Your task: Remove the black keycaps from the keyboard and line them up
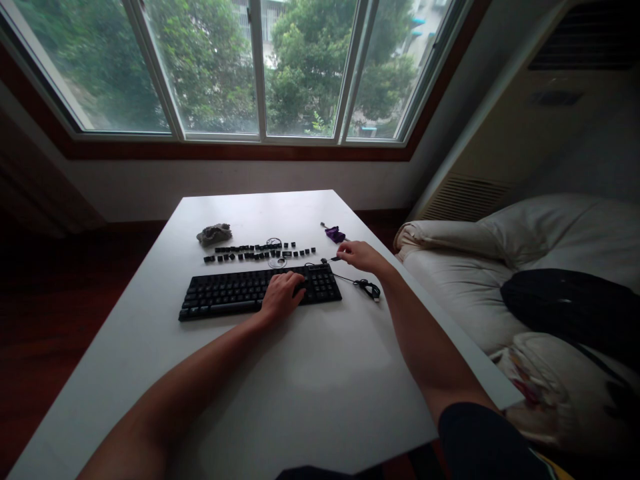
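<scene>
A black keyboard [235, 292] lies across the middle of the white table [300, 387]. My left hand [281, 295] rests on its right half with the fingers curled over the keys. My right hand [359, 256] is just behind the keyboard's right end, its fingers pinched on the keyboard's cable end [334, 259]. The black cable [367, 288] trails to the right in a small coil. Behind the keyboard lies a row of several loose black keycaps [257, 252], with a wire keycap puller [277, 262] among them.
A crumpled grey cloth [215, 233] lies at the back left of the table, a small purple tool [335, 234] at the back right. A bed with pale bedding [525, 253] and a dark garment [570, 307] stands close on the right. Windows [260, 67] fill the far wall.
</scene>
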The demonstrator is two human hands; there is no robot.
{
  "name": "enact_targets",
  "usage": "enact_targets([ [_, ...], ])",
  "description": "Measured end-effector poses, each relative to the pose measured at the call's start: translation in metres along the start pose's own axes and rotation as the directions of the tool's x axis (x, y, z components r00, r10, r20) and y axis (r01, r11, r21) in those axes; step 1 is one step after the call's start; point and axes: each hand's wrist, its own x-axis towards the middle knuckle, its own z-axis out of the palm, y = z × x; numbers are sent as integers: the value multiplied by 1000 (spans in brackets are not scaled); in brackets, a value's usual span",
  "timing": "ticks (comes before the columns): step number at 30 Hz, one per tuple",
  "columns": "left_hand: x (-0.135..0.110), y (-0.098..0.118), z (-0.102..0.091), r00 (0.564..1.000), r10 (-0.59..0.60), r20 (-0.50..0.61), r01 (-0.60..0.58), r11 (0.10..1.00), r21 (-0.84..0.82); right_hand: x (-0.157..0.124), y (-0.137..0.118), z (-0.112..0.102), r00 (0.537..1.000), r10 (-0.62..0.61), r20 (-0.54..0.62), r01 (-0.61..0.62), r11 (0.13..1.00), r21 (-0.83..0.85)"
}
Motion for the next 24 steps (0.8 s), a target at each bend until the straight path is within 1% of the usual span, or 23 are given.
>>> enact_targets([
  [1,0,0,0,1000,2,-1,-2,1000,-1,1,1,1,1000,-8,15,8,1000,-23],
  [2,0,0,0,1000,3,-2,-3,1000,-2,1,1,2,1000,-10,3,10,999,-39],
  [4,0,1,0,1000,0,-1,0,1000,-4,2,2,4,998,-5,-63,2,998,-61],
  [5,0,1,-1,1000,-2,1,2,1000,-6,2,2,5,997,-3,-74,-2,997,-71],
  [8,0,2,-1,1000,-6,3,6,1000,-11,2,3,7,999,-2,-55,-3,995,-98],
  [10,0,2,-1,1000,-6,1,7,1000,-14,3,3,8,998,-6,-70,-1,995,-102],
  [13,1,2,-2,1000,-9,1,9,1000,-19,3,3,9,998,-25,-60,20,996,-82],
  [16,1,2,-2,1000,-19,0,19,1000,-24,3,1,9,995,-38,-92,33,998,-52],
  [19,1,2,-2,1000,-22,-7,22,999,-29,1,-4,9,995,-68,-68,69,998,6],
  [22,1,2,-2,1000,-22,-15,21,999,-27,-1,-10,9,992,-52,-116,55,998,20],
  [24,1,2,-2,1000,-25,-15,25,999,-27,-2,-13,9,993,-55,-108,58,998,27],
])
